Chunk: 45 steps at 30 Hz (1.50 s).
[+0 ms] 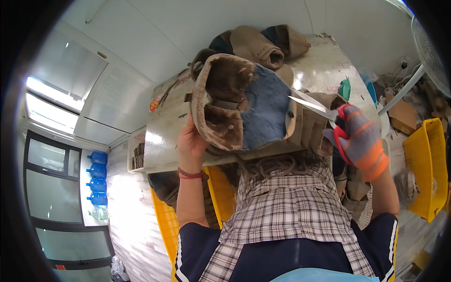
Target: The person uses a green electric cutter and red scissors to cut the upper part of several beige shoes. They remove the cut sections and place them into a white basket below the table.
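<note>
My left hand [191, 137] is bare and grips the left edge of a fur-lined tan piece [268, 105], holding it up over the table's near edge. Its brown and blue plush lining faces me, and a strap crosses the brown part. In a grey and orange glove, my right hand [364, 141] is closed round the red handles of a pair of scissors [322, 109]. The blades are parted, their tips close to the piece's right edge; I cannot tell whether they touch it. Behind the scissors, folded tan pieces [307, 124] lie on the table.
More fur-lined tan pieces [253, 44] are heaped at the far side of the pale table [324, 70], near a green object [345, 88]. Yellow baskets [221, 188] stand below the table, and another yellow basket [425, 169] sits at the right. A white fan [430, 56] rises at far right.
</note>
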### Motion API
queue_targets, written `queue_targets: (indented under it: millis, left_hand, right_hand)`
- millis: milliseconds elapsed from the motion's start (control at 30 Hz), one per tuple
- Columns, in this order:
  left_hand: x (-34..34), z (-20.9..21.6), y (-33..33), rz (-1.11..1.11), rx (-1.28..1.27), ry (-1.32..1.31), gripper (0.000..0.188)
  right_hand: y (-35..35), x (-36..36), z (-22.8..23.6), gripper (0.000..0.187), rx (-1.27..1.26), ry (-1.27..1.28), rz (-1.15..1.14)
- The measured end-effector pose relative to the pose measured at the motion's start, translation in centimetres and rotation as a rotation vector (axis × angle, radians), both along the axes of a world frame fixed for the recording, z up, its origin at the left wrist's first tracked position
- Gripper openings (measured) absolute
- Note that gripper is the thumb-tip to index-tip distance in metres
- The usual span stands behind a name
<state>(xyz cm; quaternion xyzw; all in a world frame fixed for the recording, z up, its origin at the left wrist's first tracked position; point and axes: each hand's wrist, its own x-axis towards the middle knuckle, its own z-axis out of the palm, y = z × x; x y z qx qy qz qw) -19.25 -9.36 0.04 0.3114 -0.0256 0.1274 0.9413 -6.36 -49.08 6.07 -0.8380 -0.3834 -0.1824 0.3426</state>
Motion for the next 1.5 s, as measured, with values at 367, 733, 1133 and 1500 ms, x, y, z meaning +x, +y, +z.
queue_targets:
  millis: [367,733,1133,1500]
  left_hand:
    - [0.8,-2.5,-4.5,-0.040,-0.100,0.056,0.036]
    - [0.6,-4.9,-5.2,-0.125,-0.120,-0.090,0.037]
    - [0.8,-5.7,-5.6,-0.070,-0.101,-0.092,0.034]
    - [0.6,-5.5,-6.3,0.016,-0.219,-0.023,0.028]
  right_hand:
    - [8.4,1.3,1.8,0.033,-0.584,-0.216,0.019]
    - [11.0,1.7,2.1,0.042,-0.879,0.074,0.194]
    - [11.3,1.3,2.7,0.042,-0.913,0.143,0.262]
    - [11.4,1.5,1.3,0.036,-0.804,0.090,0.353]
